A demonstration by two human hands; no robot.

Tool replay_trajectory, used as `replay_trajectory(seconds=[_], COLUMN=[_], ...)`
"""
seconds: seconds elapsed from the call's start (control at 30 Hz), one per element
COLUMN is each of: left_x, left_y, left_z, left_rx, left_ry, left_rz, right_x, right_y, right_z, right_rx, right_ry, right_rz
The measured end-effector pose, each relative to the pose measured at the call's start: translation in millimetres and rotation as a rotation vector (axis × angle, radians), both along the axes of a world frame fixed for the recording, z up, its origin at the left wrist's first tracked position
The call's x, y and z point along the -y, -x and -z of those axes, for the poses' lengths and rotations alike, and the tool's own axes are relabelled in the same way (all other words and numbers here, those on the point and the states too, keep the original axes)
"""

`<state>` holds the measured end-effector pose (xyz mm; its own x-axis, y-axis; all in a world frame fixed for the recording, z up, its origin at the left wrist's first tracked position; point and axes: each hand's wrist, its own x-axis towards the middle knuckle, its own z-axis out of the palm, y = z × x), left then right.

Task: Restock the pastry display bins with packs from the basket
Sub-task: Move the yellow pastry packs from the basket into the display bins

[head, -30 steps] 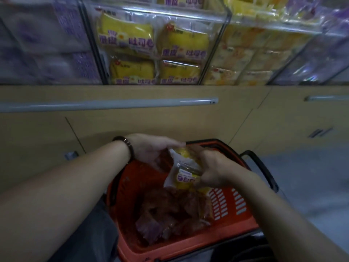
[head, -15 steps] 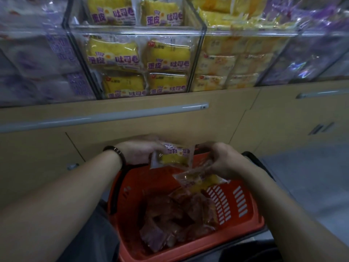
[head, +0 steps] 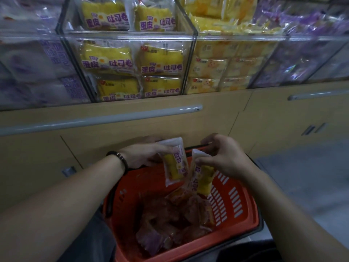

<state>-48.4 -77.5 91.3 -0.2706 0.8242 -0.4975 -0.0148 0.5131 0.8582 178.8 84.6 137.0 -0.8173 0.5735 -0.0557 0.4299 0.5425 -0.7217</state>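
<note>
Yellow clear-wrapped pastry pack (head: 174,163) hangs long-axis-down, gripped by our left hand (head: 145,154); its twin pack (head: 203,176) dangles pinched under our right hand (head: 224,159), both above the orange plastic basket (head: 236,205). Matching clear acrylic bin (head: 132,35) sits up ahead, nearer our left.

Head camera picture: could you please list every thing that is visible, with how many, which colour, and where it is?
basket: one, red-orange, bottom centre
loose packs: several, colours unclear in the dim light, inside basket
left pack: one, yellow with purple print, above basket
right pack: one, yellow, beside left pack
display bins: several, clear, across top
yellow packs: several, middle bin
pale yellow packs: several, next bin rightward
purple packs: many, outer bins
cabinet: one, light wood, under bins
bracelet: one, dark, left wrist
left hand: grips left pack
right hand: pinches right pack
</note>
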Motion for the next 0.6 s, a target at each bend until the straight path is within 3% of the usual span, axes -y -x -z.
replay_trajectory(seconds=[0.07, 0.2, 0.27, 0.37, 0.47, 0.6], left_x=[-1, -6, -10, -14, -10, -13], left_y=[-6, -17, -25, -32, -40, -48], left_z=[-4, -9, -11, -8, -8, -8], left_rx=[-0.032, 0.105, 0.167, 0.185, 0.178, 0.01], left_ry=[-0.058, -0.263, -0.227, -0.111, -0.212, -0.25], left_rz=[0.0, -0.153, -0.195, -0.096, 0.053, 0.107], right_x=[6, 18, 24, 29, 27, 25], right_y=[2, 4, 7, 13, 21, 28], right_z=[-4, -14, -17, -14, -5, 3], right_rx=[-0.059, -0.154, -0.208, -0.278, -0.232, -0.187], right_ry=[-0.023, 0.099, 0.177, 0.234, 0.161, -0.035], right_rz=[0.027, -0.032, -0.041, 0.015, 0.099, 0.293])
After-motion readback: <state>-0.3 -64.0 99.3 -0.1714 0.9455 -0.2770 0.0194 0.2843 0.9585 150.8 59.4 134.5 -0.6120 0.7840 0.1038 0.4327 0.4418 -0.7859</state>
